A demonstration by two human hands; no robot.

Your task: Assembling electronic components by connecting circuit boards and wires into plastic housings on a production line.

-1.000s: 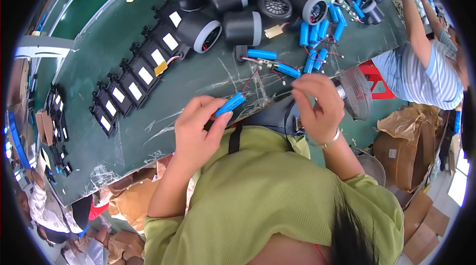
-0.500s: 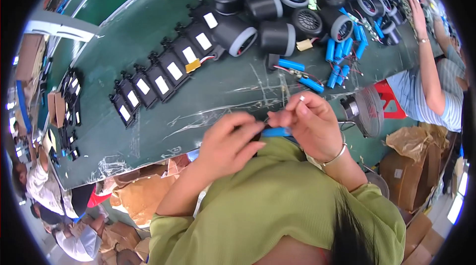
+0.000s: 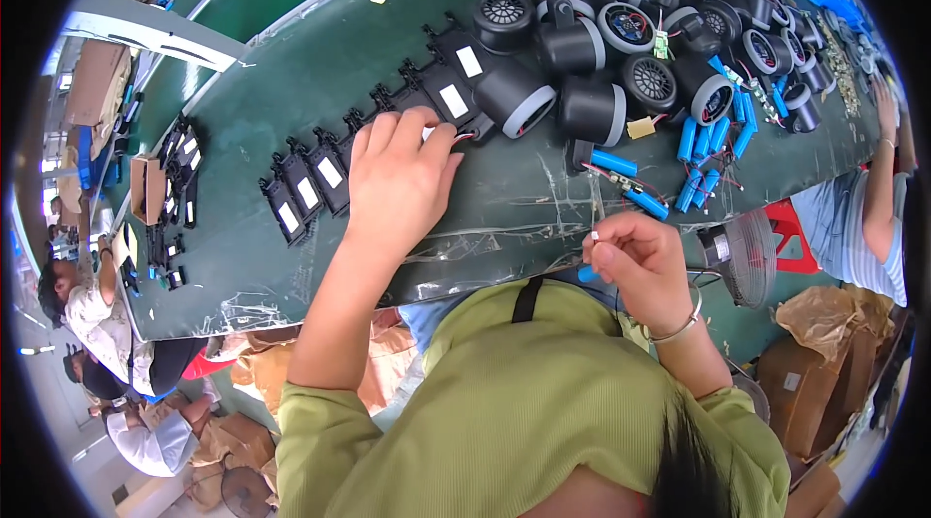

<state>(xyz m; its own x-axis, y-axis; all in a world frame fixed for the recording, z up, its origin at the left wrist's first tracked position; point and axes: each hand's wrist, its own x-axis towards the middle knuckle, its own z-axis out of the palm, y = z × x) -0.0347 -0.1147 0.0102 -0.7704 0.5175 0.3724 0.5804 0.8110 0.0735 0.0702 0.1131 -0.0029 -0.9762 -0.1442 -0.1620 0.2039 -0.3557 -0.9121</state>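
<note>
– What's in the right hand [image 3: 640,264], right of centre?
– One white plug [image 3: 594,236], pinched, with one blue battery [image 3: 588,274] showing below
– And the left hand [image 3: 402,174]?
– Mid-frame, apart from the right, fingers curled over the black covers [image 3: 433,89] on the counter [image 3: 233,261]; grip hidden, can't tell
– How many labels [image 3: 453,101] show clearly?
– Five, all white

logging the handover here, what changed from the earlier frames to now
The blue battery passed from the left hand to the right hand. The left hand let go and moved forward, now over the row of black plastic covers. The grey-rimmed black housings and loose blue batteries stayed put.
</note>
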